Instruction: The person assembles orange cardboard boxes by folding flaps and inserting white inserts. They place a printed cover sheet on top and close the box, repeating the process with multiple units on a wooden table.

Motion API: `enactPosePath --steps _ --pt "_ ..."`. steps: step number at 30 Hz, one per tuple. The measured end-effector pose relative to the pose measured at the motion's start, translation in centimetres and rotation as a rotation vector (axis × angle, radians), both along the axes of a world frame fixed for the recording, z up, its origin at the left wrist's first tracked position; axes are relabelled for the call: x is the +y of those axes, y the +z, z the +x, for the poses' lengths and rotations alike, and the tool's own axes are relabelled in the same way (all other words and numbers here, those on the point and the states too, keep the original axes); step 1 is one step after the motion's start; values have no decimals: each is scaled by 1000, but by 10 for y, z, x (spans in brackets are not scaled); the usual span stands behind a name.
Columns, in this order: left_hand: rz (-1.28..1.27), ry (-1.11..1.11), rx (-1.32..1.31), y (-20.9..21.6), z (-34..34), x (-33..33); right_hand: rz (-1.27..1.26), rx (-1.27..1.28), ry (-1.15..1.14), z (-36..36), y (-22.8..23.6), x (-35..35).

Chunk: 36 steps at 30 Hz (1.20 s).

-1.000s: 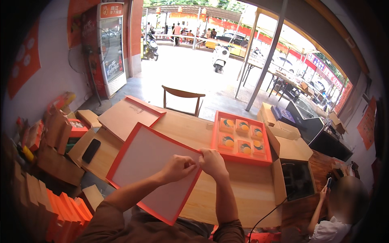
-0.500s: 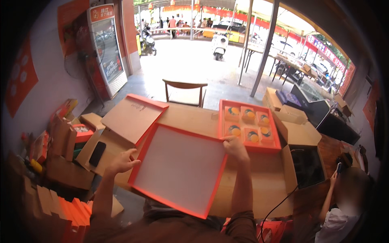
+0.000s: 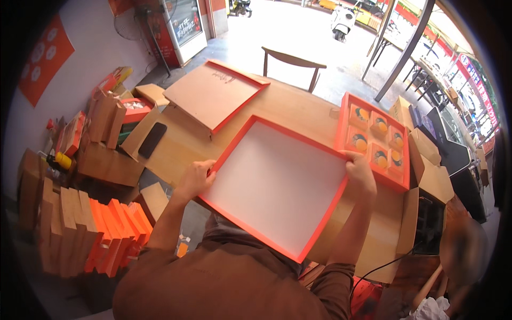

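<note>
A shallow red-rimmed box (image 3: 274,186) with a white inside is held tilted over the near part of the table. My left hand (image 3: 195,180) is closed on its left edge, thumb by the rim. At the right corner, my right hand (image 3: 360,173) grips the rim, fingers partly hidden behind it. Beyond the left hand lies a pinkish, red-edged box piece (image 3: 213,96), flat side up. To the right of the held box sits a red box (image 3: 344,114) with several square packs, each with a round yellow mark.
A black phone (image 3: 152,140) lies at the table's left on cardboard. Upright red and brown box pieces (image 3: 114,229) stand at lower left. An open carton (image 3: 408,218) with a black cable is at right, near a person (image 3: 464,245). A wooden chair (image 3: 293,58) stands beyond the table.
My left hand has moved onto the box's left edge and closed on it; before, it was beside it. My right hand keeps its grip. The whole view has shifted and turned.
</note>
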State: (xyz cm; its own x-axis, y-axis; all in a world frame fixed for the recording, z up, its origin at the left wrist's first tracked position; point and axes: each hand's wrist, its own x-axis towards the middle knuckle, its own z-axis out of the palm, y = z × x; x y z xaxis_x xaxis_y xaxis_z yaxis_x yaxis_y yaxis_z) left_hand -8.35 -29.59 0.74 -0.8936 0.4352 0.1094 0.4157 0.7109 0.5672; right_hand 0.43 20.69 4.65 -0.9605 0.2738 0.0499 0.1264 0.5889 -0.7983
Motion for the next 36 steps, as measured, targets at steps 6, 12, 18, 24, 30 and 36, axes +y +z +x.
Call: enactPosePath --steps 6,12,18,24,30,36 --pt "31 -26 -288 16 19 -17 -180 24 -95 3 28 -17" --pt "-15 -48 -153 -6 36 -25 -185 155 -43 -3 7 0" --pt "382 -117 -319 -3 36 -25 -34 220 -189 -7 19 -14" --pt "996 -243 -794 -9 22 -26 39 251 -242 -21 -14 -2" --pt "930 -85 -653 -24 20 -29 -140 252 -260 -20 5 -17" --pt "1012 47 -491 -28 19 -38 239 137 -389 -11 -6 10"
